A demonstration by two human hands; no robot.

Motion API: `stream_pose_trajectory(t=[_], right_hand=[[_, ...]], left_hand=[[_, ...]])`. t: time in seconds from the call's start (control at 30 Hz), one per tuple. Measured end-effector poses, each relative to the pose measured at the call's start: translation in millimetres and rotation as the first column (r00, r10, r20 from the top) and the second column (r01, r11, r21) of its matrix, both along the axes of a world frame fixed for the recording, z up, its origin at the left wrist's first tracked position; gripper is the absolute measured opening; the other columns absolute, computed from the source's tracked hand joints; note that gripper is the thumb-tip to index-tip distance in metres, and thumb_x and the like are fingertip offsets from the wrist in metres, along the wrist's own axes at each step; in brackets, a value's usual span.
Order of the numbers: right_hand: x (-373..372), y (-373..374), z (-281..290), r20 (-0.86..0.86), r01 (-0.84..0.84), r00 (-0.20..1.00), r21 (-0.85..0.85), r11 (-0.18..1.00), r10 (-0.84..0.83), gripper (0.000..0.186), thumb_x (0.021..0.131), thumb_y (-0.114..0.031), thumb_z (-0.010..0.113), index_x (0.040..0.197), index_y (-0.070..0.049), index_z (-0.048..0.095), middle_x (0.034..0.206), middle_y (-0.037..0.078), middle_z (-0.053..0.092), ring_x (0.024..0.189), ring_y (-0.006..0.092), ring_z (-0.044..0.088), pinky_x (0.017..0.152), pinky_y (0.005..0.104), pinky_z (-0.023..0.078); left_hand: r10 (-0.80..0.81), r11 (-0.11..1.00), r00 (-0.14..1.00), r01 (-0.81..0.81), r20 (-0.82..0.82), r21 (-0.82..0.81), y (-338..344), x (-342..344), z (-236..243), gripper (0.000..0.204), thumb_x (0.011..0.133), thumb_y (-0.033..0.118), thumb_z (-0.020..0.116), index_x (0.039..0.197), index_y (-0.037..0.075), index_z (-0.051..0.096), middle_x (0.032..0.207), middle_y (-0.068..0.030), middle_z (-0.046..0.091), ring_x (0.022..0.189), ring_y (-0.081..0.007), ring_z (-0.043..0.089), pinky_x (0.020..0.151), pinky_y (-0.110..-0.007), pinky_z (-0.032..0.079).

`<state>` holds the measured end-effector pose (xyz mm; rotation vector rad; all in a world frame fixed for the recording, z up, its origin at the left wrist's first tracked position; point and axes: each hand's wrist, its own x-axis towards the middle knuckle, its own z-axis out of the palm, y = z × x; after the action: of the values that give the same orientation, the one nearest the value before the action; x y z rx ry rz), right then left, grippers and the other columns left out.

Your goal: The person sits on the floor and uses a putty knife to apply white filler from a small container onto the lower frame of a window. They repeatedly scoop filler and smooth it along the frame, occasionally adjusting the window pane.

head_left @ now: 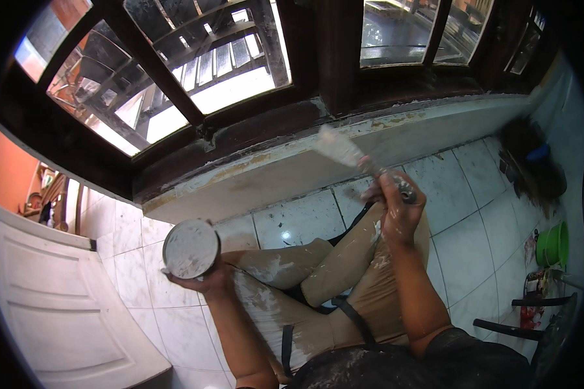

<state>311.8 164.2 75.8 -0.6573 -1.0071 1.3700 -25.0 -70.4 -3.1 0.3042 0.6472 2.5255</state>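
My right hand (399,204) is closed round the handle of a putty knife (340,148), held up in front of the low wall under the window. Its blade points up and to the left and is coated with pale putty. On the left, my left hand (209,280) grips a round grey container (191,249) from below and the side. Pale smears mark the container's round face; how much is inside cannot be made out. Dried putty spots my right hand. The wall's top ledge (272,155) is rough and patchy, with yellowish and white areas.
Dark-framed windows (194,123) rise above the ledge. A white panelled door (65,305) stands at the left. On the right are a green bucket (553,245), a dark bristly heap (532,162) and a dark chair (551,324). My crossed legs rest on white floor tiles (474,240).
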Motion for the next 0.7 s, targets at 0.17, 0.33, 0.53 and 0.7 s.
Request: stream_pose_trajectory(t=[0.17,0.33,0.53,0.7], right_hand=[[-9.4,-79.7,1.3,-0.189,-0.297,0.952,-0.392,0.87,0.24,0.028,0.105,-0.02,0.072,0.117,0.005,0.076,0.083,0.015,0.075,0.058,0.0179,0.066,0.051,0.03,0.056],[5.3,-83.6,10.9,-0.235,-0.187,0.97,-0.546,0.817,0.064,0.04,0.101,-0.033,0.063,0.123,-0.001,0.074,0.087,0.01,0.07,0.051,0.0122,0.052,0.043,0.0259,0.043],[27.4,-67.6,8.5,-0.121,-0.14,0.988,-0.491,0.86,0.092,0.037,0.099,-0.03,0.064,0.118,0.0,0.075,0.079,0.009,0.066,0.049,0.0123,0.048,0.042,0.027,0.04],[62.2,-60.8,3.4,0.033,0.01,0.999,-0.369,0.929,0.003,0.035,0.097,-0.029,0.065,0.106,0.003,0.075,0.069,0.008,0.063,0.043,0.0112,0.042,0.04,0.0272,0.035]], left_hand=[[-0.249,0.969,0.961,0.248,0.125,0.021,59.7,99.3,35.4,0.113,0.097,0.094,0.049,0.174,0.012,0.042,0.175,-0.0223,0.046,0.159,-0.0525,0.046,0.132,-0.071,0.038],[-0.25,0.968,0.966,0.251,0.065,0.001,99.3,147.8,76.9,0.113,0.099,0.095,0.042,0.176,0.013,0.037,0.176,-0.0228,0.043,0.16,-0.0544,0.044,0.131,-0.071,0.038],[-0.406,0.909,0.913,0.399,0.042,0.117,121.5,172.2,100.2,0.116,0.097,0.096,0.04,0.179,0.014,0.032,0.178,-0.025,0.039,0.161,-0.0602,0.039,0.131,-0.075,0.037],[-0.386,0.922,0.922,0.384,0.036,0.046,139.7,177.0,112.7,0.118,0.096,0.096,0.04,0.179,0.014,0.03,0.179,-0.0261,0.036,0.162,-0.0592,0.039,0.132,-0.076,0.037]])
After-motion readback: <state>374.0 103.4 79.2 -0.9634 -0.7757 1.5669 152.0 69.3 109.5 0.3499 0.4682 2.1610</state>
